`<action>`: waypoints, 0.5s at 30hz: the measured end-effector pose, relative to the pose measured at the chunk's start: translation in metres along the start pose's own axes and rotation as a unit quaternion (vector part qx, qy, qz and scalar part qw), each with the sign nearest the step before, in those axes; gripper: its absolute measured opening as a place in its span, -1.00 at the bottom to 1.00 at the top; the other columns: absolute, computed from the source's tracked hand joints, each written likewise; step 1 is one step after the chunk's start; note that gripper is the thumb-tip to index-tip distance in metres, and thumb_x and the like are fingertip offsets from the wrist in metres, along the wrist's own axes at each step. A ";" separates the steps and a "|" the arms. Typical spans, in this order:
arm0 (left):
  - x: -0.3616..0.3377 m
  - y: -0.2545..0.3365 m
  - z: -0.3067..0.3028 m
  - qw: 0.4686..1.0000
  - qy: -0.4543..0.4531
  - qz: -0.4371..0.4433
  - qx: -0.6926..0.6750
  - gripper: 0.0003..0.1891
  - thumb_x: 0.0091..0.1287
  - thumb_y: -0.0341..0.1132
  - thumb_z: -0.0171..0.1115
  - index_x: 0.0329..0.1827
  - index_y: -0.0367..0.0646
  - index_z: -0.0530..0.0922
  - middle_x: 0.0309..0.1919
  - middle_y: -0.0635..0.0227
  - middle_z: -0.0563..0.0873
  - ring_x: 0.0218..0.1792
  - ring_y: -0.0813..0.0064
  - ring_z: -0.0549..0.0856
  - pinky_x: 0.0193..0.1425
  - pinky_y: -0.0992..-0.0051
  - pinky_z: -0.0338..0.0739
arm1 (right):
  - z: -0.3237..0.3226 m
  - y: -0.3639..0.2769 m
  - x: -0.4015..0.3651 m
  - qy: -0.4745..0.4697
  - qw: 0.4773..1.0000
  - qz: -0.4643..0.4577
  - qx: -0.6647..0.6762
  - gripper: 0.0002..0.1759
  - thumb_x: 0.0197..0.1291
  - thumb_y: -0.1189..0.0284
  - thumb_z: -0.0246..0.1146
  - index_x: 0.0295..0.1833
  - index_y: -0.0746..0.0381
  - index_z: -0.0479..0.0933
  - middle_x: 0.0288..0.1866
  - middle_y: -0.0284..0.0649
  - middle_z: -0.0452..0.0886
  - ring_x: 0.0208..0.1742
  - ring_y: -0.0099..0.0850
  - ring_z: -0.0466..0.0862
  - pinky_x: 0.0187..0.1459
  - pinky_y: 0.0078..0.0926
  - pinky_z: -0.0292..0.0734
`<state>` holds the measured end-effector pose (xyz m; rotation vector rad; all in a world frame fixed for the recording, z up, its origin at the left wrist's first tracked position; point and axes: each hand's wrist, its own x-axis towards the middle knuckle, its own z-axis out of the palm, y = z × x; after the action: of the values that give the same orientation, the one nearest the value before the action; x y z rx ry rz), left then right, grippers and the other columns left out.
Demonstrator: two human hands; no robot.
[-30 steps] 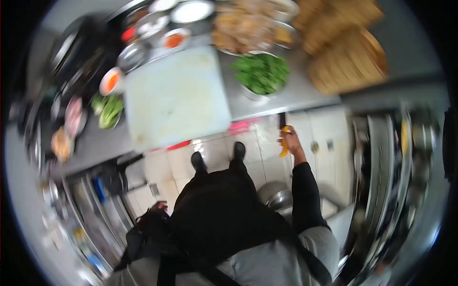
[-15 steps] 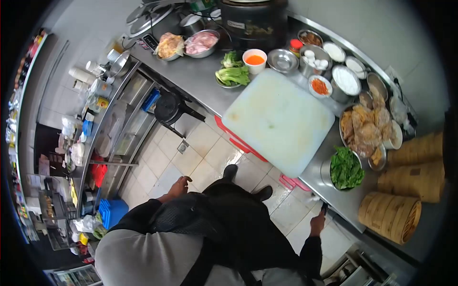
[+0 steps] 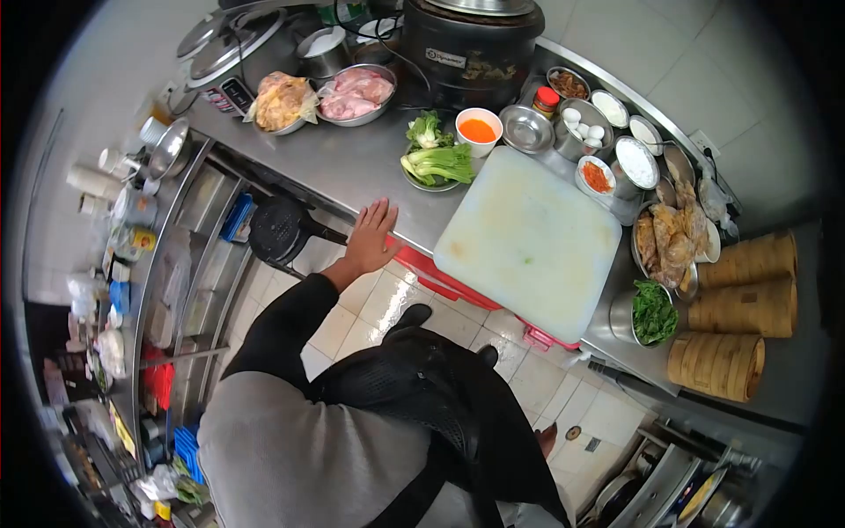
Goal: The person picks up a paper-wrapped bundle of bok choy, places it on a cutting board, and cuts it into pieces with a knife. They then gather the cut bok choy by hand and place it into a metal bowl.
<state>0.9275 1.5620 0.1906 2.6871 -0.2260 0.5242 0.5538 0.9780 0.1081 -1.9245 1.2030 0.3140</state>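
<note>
My left hand is open and empty, palm down with fingers together but stretched out, at the front edge of the steel counter. It is left of the white cutting board. My right hand shows only in small part low beside my dark trousers, over the floor; its fingers are mostly hidden. On the counter behind the board are leafy greens, a white cup of orange liquid, an empty metal bowl and a pot of eggs.
Bowls of raw meat stand near a black cooker. At the right are a pot of chopped greens and bamboo steamers. A black stool is by the left shelves. Red drawers or trays sit beneath the board.
My left hand has moved up and forward to the counter edge, its fingers now stretched out. My right hand has drawn back towards my body and is mostly hidden. The view has shifted.
</note>
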 end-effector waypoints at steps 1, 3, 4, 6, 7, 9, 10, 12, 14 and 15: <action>0.000 -0.008 -0.010 0.997 -0.058 0.056 -0.017 -0.55 0.46 -0.07 0.28 0.28 -0.14 0.62 0.31 -0.01 0.62 0.37 0.01 0.56 0.65 -0.01 0.15 | 0.008 0.011 -0.029 0.021 0.997 0.027 0.062 -0.20 0.28 0.69 0.22 0.63 0.22 0.20 0.37 -0.05 0.55 0.18 -0.34 0.59 0.21 -0.41 0.56; 0.029 -0.029 -0.029 0.995 -0.091 0.011 -0.040 -0.71 0.44 -0.07 0.32 -0.17 -0.13 0.74 -0.30 0.28 0.79 -0.16 0.30 0.76 0.39 0.07 0.44 | 0.041 0.098 -0.040 0.042 0.976 -0.049 0.209 -0.14 0.26 0.77 0.12 0.68 0.11 0.17 0.38 -0.08 0.54 0.19 -0.35 0.59 0.20 -0.44 0.53; 0.051 -0.039 -0.021 0.987 -0.045 -0.065 -0.140 -0.68 0.43 -0.03 0.34 -0.20 -0.15 0.70 -0.38 0.25 0.72 -0.23 0.28 0.72 0.18 0.14 0.50 | 0.050 0.085 -0.079 0.096 0.963 -0.192 0.161 -0.12 0.26 0.80 0.08 0.69 0.08 0.17 0.38 -0.09 0.54 0.20 -0.35 0.58 0.21 -0.45 0.52; 0.104 -0.043 -0.008 0.955 0.012 -0.172 -0.241 -0.60 0.39 0.04 0.39 -0.15 -0.17 0.62 -0.45 0.22 0.65 -0.34 0.25 0.65 -0.15 0.22 0.53 | 0.065 0.032 -0.149 0.188 0.949 -0.196 0.159 -0.12 0.25 0.86 0.00 0.67 0.07 0.24 0.40 -0.11 0.52 0.25 -0.34 0.55 0.27 -0.44 0.47; 0.139 -0.033 -0.010 0.950 0.029 -0.192 -0.244 -0.55 0.36 0.07 0.42 -0.09 -0.17 0.58 -0.44 0.22 0.63 -0.38 0.25 0.61 -0.27 0.24 0.50 | 0.058 -0.045 -0.180 0.167 0.979 -0.003 0.114 -0.26 0.30 0.82 0.08 0.59 0.17 0.36 0.38 -0.09 0.56 0.28 -0.34 0.56 0.30 -0.42 0.46; 0.190 -0.003 -0.010 0.951 -0.006 -0.205 -0.232 -0.34 0.25 0.15 0.50 0.14 -0.16 0.47 -0.27 0.13 0.72 -0.27 0.15 0.71 -0.15 0.20 0.57 | 0.075 -0.067 -0.171 0.220 0.931 -0.283 0.073 -0.37 0.35 0.72 0.21 0.53 0.21 0.43 0.28 -0.04 0.64 0.25 -0.25 0.62 0.28 -0.37 0.50; 0.208 0.001 0.001 0.950 -0.007 -0.201 -0.240 -0.34 0.25 0.15 0.50 0.14 -0.16 0.47 -0.27 0.13 0.72 -0.27 0.15 0.71 -0.15 0.20 0.57 | 0.069 -0.114 -0.172 0.201 0.926 -0.319 -0.001 -0.40 0.35 0.68 0.26 0.50 0.24 0.44 0.23 -0.01 0.65 0.24 -0.20 0.64 0.27 -0.34 0.52; 0.225 -0.001 0.022 0.976 -0.085 -0.184 -0.082 -0.24 0.17 0.14 0.55 0.23 -0.14 0.38 -0.08 0.04 0.76 -0.08 0.02 0.77 -0.03 0.17 0.62 | 0.066 -0.200 -0.160 0.154 0.913 -0.372 -0.062 -0.43 0.36 0.65 0.29 0.47 0.30 0.45 0.20 0.04 0.66 0.22 -0.11 0.66 0.27 -0.29 0.53; 0.227 -0.013 0.019 0.969 -0.087 -0.191 -0.134 -0.25 0.15 0.11 0.56 0.22 -0.14 0.39 -0.03 0.02 0.77 0.00 -0.02 0.76 0.03 0.17 0.62 | 0.068 -0.253 -0.144 0.134 0.908 -0.396 -0.042 -0.43 0.35 0.67 0.29 0.47 0.32 0.45 0.22 0.07 0.65 0.21 -0.08 0.66 0.28 -0.27 0.53; 0.232 -0.023 0.016 0.960 -0.089 -0.195 -0.181 -0.26 0.13 0.08 0.57 0.21 -0.15 0.40 0.02 0.00 0.77 0.09 -0.06 0.76 0.10 0.17 0.63 | 0.067 -0.277 -0.143 0.119 0.912 -0.390 -0.037 -0.45 0.36 0.67 0.28 0.46 0.34 0.45 0.27 0.07 0.64 0.24 -0.09 0.65 0.32 -0.27 0.52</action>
<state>1.1509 1.5572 0.2596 2.3316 0.1487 0.1057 0.7256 1.1748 0.2915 -2.3810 0.4749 -0.3146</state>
